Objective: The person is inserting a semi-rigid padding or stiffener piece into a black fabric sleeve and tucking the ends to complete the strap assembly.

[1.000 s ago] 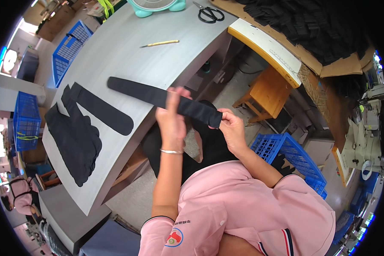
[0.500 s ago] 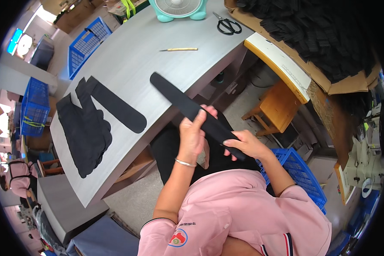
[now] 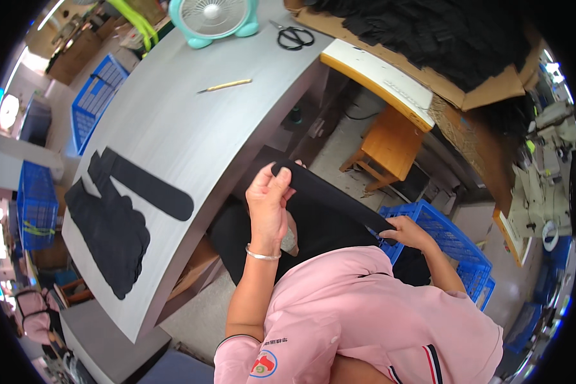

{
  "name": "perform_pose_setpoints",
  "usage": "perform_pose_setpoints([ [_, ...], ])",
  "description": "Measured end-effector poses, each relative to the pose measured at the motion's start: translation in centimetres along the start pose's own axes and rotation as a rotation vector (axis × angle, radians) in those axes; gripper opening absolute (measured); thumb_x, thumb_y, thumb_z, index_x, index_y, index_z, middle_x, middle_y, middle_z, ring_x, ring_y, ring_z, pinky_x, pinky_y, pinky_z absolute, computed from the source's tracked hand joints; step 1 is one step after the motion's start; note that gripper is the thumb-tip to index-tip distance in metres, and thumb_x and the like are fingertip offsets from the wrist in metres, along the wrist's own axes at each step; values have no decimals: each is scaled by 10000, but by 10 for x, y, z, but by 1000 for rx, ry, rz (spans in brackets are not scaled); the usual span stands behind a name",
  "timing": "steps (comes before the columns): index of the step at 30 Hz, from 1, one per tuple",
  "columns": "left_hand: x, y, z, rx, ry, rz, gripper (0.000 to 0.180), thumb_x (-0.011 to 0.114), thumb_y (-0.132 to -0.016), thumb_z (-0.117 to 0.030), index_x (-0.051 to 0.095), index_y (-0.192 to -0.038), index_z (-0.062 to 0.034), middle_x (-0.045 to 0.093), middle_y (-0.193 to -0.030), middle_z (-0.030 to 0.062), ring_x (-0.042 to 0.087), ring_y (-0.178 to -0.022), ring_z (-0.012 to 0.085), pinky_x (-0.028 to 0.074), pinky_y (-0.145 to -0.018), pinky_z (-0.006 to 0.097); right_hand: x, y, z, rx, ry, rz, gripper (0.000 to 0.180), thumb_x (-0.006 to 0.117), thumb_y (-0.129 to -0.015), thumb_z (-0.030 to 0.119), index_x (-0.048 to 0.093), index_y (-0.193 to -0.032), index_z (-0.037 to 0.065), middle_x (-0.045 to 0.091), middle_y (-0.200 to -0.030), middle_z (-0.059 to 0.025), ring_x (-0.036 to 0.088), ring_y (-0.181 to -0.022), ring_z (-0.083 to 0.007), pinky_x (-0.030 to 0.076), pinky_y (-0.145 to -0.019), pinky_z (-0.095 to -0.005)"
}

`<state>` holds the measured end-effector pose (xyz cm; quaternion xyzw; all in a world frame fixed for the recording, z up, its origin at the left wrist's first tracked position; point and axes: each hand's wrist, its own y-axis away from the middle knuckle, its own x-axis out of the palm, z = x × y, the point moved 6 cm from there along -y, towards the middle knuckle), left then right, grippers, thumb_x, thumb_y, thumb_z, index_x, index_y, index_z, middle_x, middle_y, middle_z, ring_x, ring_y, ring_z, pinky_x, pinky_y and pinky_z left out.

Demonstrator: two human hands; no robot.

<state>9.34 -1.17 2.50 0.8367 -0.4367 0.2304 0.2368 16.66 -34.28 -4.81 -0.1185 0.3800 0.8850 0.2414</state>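
Observation:
A long black fabric strip (image 3: 339, 196) with a rounded end stretches between my hands above my lap. My left hand (image 3: 270, 196) pinches its rounded end, thumb on top. At the other end, my right hand (image 3: 408, 233) grips the strip, close to the blue basket. On the grey table to the left lies a fanned pile of black fabric pieces (image 3: 116, 240). One similar strip (image 3: 152, 187) with a rounded end lies beside that pile, pointing toward me.
The grey table (image 3: 173, 109) bears a turquoise fan (image 3: 214, 16), black-handled scissors (image 3: 294, 38) and a thin yellow-handled tool (image 3: 227, 85). A cardboard box (image 3: 493, 89) of black pieces stands far right. A blue basket (image 3: 451, 237) sits at my right, a wooden stool (image 3: 390, 150) beyond.
Both hands have moved apart along the strip, the left to its rounded end and the right toward the basket. The strip has left the table's edge; the whole view has shifted.

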Motion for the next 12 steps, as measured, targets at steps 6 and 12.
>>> perform_pose_setpoints([
  [6, 32, 27, 55, -227, -131, 107, 214, 694, -943, -149, 638, -1123, -46, 706, -999, 12, 620, -867, 40, 472, -775, 183, 21, 9, -12, -101, -15, -17, 181, 708, -885, 142, 683, -971, -15, 635, -758, -34, 546, -729, -86, 474, -708, -283],
  [12, 51, 30, 42, -169, -192, 236, 442, 726, -908, -83, 588, -1316, 14, 676, -1072, 34, 621, -976, 71, 461, -924, 187, 27, 17, -37, 13, -244, -98, 152, 683, -899, 83, 712, -1013, -14, 688, -825, -20, 583, -800, -87, 485, -782, -270],
])
